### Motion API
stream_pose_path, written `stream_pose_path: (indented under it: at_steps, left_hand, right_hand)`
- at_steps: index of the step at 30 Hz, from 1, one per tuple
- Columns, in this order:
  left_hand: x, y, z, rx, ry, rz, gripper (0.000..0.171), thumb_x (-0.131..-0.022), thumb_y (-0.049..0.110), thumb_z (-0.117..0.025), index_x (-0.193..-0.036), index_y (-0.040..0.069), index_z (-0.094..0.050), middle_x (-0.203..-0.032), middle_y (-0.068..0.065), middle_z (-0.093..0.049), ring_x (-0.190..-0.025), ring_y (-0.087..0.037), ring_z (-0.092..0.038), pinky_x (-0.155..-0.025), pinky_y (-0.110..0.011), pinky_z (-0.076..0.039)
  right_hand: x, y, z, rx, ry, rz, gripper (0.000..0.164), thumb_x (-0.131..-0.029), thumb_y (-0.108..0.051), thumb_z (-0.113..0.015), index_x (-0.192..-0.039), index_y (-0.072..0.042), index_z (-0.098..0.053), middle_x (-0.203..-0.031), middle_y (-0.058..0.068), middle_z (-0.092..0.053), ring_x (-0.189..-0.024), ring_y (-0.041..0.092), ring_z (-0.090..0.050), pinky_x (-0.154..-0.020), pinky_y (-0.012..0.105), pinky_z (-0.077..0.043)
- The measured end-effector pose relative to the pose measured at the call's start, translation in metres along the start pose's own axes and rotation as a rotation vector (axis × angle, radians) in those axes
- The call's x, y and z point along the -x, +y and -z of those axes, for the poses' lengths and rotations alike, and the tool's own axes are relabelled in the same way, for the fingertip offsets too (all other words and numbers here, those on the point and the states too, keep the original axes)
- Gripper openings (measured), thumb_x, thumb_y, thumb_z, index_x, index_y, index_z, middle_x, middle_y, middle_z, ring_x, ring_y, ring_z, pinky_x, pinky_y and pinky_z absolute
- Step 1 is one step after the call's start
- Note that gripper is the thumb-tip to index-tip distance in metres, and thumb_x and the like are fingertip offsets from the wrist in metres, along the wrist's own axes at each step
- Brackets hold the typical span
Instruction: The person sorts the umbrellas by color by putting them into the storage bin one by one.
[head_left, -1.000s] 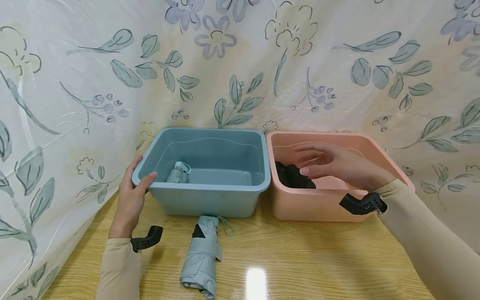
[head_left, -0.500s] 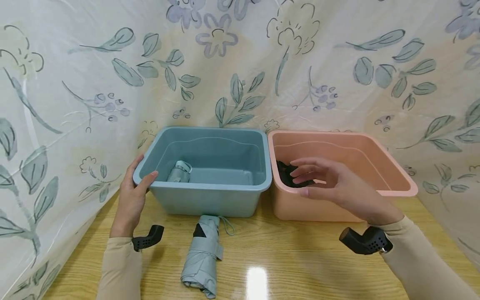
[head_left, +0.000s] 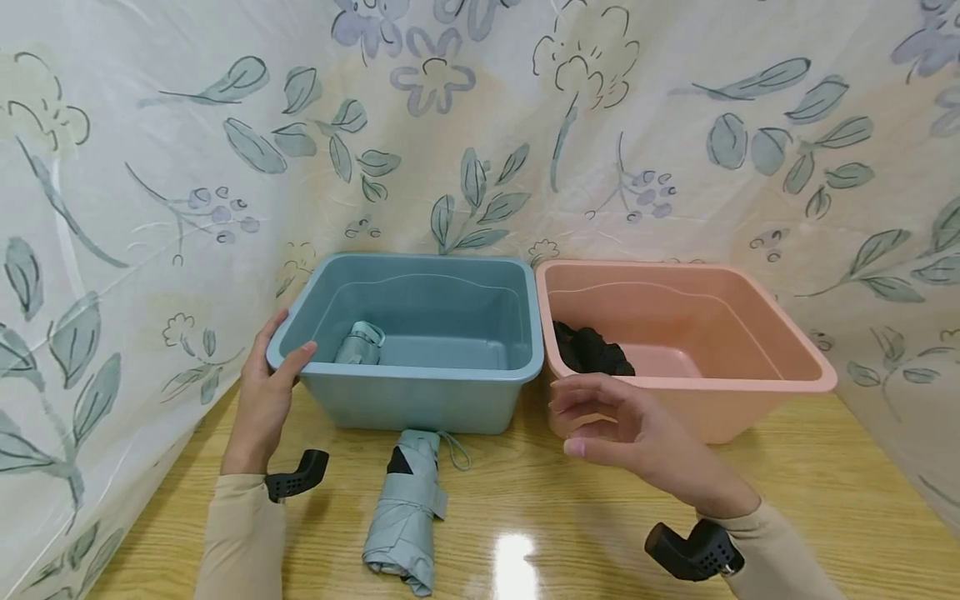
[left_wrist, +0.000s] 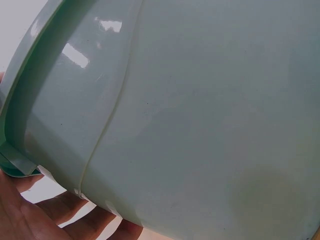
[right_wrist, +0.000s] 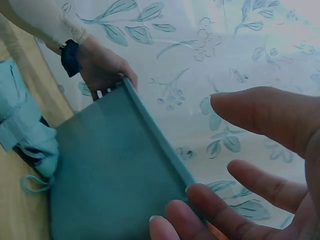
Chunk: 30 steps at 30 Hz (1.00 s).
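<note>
My left hand (head_left: 258, 408) grips the front left corner of a blue plastic bin (head_left: 420, 404), thumb over the rim. In the left wrist view, its fingers (left_wrist: 90, 222) lie against the bin's outer wall. Inside that bin, at the left, lies a small blue-grey bottle-like thing (head_left: 360, 343) with a loop. My right hand (head_left: 637, 433) hovers before the pink bin (head_left: 750, 408), fingers loosely bent around nothing. A crumpled black item (head_left: 596, 350) lies in the pink bin's left end. A folded light blue umbrella (head_left: 405, 517) with a wrist cord rests on the table before the blue bin.
Both bins stand side by side on a wooden table (head_left: 570, 533). Behind them and along the left hangs a flower-patterned sheet (head_left: 480, 125). Black cameras are strapped to both wrists, the right one (head_left: 693, 550) near the table's front.
My right hand has drawn back from inside the pink bin to in front of it, moving down and left, uncovering the black item. The left hand has stayed on the blue bin.
</note>
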<state>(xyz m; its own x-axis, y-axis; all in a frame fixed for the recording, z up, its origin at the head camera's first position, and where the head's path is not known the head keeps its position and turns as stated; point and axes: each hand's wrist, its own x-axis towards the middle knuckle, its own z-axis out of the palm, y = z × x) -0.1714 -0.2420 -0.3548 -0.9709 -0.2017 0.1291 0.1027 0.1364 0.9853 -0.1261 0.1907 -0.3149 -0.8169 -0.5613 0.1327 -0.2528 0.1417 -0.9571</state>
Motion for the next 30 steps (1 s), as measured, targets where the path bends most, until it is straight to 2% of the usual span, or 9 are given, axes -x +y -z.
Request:
stream_pose_path:
  at_steps: [5,13,19,22,30]
  left_hand:
    - [0.000,0.000,0.000,0.001,-0.004,0.002,0.071,-0.105,0.032,-0.056,-0.163,0.030,-0.017,-0.165,-0.010,-0.018,-0.143,-0.035,-0.024,-0.115,-0.060,-0.024]
    - [-0.001,0.000,0.000,0.009,-0.005,0.008,0.070,-0.104,0.032,-0.056,-0.163,0.031,-0.018,-0.164,-0.009,-0.018,-0.143,-0.034,-0.024,-0.115,-0.059,-0.024]
    - [-0.001,-0.001,0.001,0.024,-0.005,0.009,0.070,-0.104,0.031,-0.057,-0.163,0.031,-0.018,-0.164,-0.009,-0.018,-0.143,-0.033,-0.024,-0.115,-0.058,-0.024]
    - [-0.001,-0.002,0.001,0.023,-0.005,0.006,0.070,-0.104,0.031,-0.057,-0.163,0.030,-0.018,-0.164,-0.010,-0.018,-0.143,-0.033,-0.024,-0.115,-0.058,-0.023]
    - [-0.001,-0.003,0.001,0.017,-0.004,-0.006,0.070,-0.104,0.031,-0.057,-0.163,0.029,-0.019,-0.164,-0.010,-0.018,-0.143,-0.035,-0.024,-0.115,-0.060,-0.024]
  right_hand:
    - [-0.001,0.019,-0.017,-0.037,-0.015,-0.033,0.051,-0.093,-0.006,-0.074,-0.141,-0.011,-0.055,-0.131,0.018,-0.058,-0.117,0.033,-0.058,-0.095,0.036,-0.053]
    - [-0.008,0.046,-0.047,-0.101,-0.085,-0.068,0.049,-0.094,-0.009,-0.073,-0.140,-0.013,-0.057,-0.130,0.017,-0.057,-0.117,0.042,-0.056,-0.096,0.039,-0.052]
    - [-0.015,0.061,-0.072,-0.143,-0.122,-0.124,0.052,-0.093,-0.013,-0.076,-0.141,-0.010,-0.057,-0.130,0.025,-0.055,-0.117,0.047,-0.055,-0.094,0.040,-0.052]
    - [-0.020,0.067,-0.084,-0.130,-0.146,-0.139,0.053,-0.093,-0.015,-0.076,-0.142,-0.008,-0.056,-0.131,0.025,-0.055,-0.116,0.045,-0.056,-0.093,0.038,-0.053]
    - [-0.039,0.075,-0.111,-0.067,-0.178,-0.189,0.056,-0.091,-0.016,-0.079,-0.142,-0.013,-0.058,-0.128,0.015,-0.060,-0.113,0.034,-0.060,-0.089,0.031,-0.053]
